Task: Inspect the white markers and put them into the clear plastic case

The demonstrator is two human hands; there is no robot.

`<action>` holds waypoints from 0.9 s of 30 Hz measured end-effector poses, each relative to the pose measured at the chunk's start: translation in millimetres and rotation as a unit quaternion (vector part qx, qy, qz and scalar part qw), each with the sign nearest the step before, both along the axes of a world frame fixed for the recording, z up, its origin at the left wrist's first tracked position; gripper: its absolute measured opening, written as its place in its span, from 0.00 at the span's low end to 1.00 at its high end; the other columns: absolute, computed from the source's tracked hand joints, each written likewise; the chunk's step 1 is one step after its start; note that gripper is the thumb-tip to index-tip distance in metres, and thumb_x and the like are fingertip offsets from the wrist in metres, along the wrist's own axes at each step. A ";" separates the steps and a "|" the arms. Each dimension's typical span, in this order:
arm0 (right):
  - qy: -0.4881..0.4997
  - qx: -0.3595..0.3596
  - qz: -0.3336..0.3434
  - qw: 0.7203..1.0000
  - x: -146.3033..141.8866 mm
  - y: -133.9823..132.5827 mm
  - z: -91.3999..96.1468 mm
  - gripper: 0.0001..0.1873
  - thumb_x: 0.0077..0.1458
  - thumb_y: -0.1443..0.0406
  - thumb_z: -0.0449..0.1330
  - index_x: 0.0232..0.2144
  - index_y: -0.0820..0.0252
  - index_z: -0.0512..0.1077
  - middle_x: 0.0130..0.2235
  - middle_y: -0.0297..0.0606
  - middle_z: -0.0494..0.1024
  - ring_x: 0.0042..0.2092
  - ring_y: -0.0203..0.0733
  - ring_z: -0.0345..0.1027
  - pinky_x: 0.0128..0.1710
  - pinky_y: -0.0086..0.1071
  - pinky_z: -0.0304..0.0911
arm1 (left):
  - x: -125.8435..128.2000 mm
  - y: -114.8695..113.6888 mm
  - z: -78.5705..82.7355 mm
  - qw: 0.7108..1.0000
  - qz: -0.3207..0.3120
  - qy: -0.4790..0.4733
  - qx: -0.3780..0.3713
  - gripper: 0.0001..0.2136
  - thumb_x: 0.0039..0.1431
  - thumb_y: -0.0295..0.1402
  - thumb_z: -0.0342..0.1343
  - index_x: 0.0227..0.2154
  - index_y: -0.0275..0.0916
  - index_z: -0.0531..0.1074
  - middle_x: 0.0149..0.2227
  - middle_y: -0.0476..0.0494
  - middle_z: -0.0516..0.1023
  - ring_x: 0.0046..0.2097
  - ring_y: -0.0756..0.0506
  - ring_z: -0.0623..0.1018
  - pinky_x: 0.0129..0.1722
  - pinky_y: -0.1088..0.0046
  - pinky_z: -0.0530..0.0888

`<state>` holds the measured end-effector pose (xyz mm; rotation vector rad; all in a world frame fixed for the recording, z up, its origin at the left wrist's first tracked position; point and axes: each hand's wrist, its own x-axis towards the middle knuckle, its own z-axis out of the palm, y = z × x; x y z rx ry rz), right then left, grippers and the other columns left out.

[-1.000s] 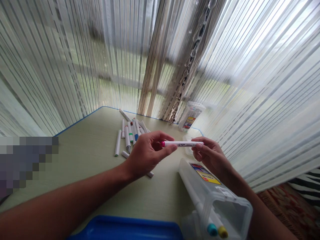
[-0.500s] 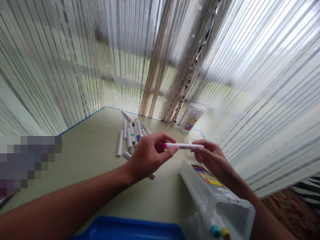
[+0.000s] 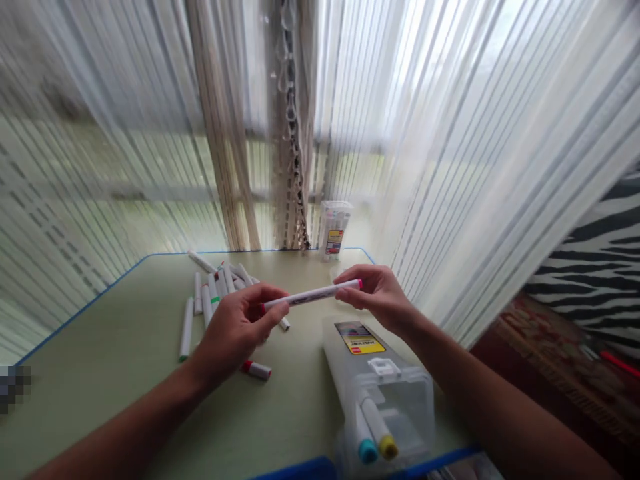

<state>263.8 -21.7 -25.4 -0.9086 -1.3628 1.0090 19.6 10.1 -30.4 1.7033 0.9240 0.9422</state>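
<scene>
A white marker with pink ends is stretched between my two hands above the table. My left hand pinches its left end between thumb and fingers. At the other end, my right hand grips it near the pink tip. Below my right hand lies a clear plastic marker case, its open end toward me. Inside the case are a turquoise-ended marker and a yellow-ended marker. Several white markers lie in a loose pile beyond my left hand, and a red-banded marker rests beside my left wrist.
A second clear case stands upright at the table's far edge, by the string curtain. Something blue sits at the near edge. The pale green table has a blue rim. Zebra-striped fabric hangs at the right.
The view has swung to the right. Both hands still hold the marker, which now slants up to the right, and a pink tip now shows at my right hand.
</scene>
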 end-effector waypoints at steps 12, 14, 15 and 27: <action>0.012 0.093 0.071 0.993 -7.2 -7.1 10.9 0.18 0.37 0.60 0.75 0.29 0.66 0.78 0.21 0.28 0.69 0.23 0.29 0.58 0.18 0.24 0.54 | 8.0 -0.6 2.8 0.997 0.069 0.032 0.006 0.17 0.48 0.44 0.66 0.36 0.36 0.78 0.18 0.53 0.70 0.22 0.51 0.68 0.23 0.77 0.66; 0.010 0.099 0.078 0.992 -7.0 -6.6 10.5 0.18 0.37 0.61 0.75 0.29 0.66 0.78 0.21 0.28 0.69 0.22 0.28 0.57 0.18 0.24 0.52 | 8.1 -0.4 0.6 0.997 0.074 0.025 0.004 0.17 0.48 0.43 0.66 0.36 0.36 0.77 0.18 0.54 0.69 0.21 0.51 0.67 0.22 0.77 0.66; 0.008 0.102 0.080 0.992 -6.8 -6.4 10.5 0.18 0.37 0.61 0.75 0.29 0.67 0.78 0.21 0.28 0.69 0.22 0.28 0.56 0.18 0.24 0.51 | 7.8 -0.1 -0.4 0.997 0.072 0.023 0.001 0.17 0.48 0.43 0.66 0.37 0.36 0.77 0.18 0.54 0.69 0.21 0.51 0.67 0.22 0.77 0.66; -0.025 0.120 0.080 0.989 -6.0 -6.0 11.1 0.17 0.41 0.59 0.74 0.30 0.67 0.78 0.21 0.28 0.70 0.21 0.27 0.55 0.18 0.25 0.51 | 7.0 0.1 -1.2 0.995 0.082 0.050 0.022 0.17 0.49 0.44 0.65 0.37 0.36 0.77 0.17 0.54 0.69 0.21 0.49 0.70 0.23 0.75 0.69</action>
